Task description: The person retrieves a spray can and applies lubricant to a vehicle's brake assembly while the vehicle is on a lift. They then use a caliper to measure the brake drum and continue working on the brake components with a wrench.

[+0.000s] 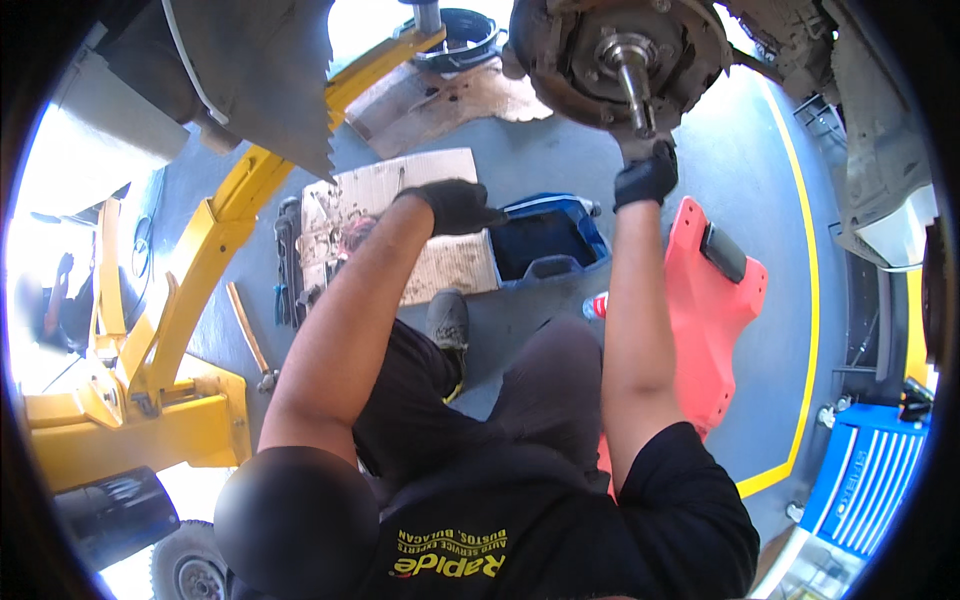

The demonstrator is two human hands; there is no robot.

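Observation:
My right hand (647, 178), in a black glove, is raised just below the bare metal spindle (634, 85) of a rusty wheel hub with a round backing plate (570, 65). Its fingers are curled closed near the plate's lower edge; what they grip, if anything, is hidden. My left hand (458, 207), also black-gloved, hangs over a cardboard sheet (440, 168), beside an open blue plastic case (552, 268) with a dark inside. Its fingers reach out to the right, and nothing shows in them.
A yellow lift arm (215, 228) rises at left. A red creeper board (700, 320) with a black pad lies at right. Farther right stands a blue tool chest (868, 478). A long-handled hammer (250, 335) lies at left. Behind are a black round pan (455, 45) and stained cardboard (430, 105).

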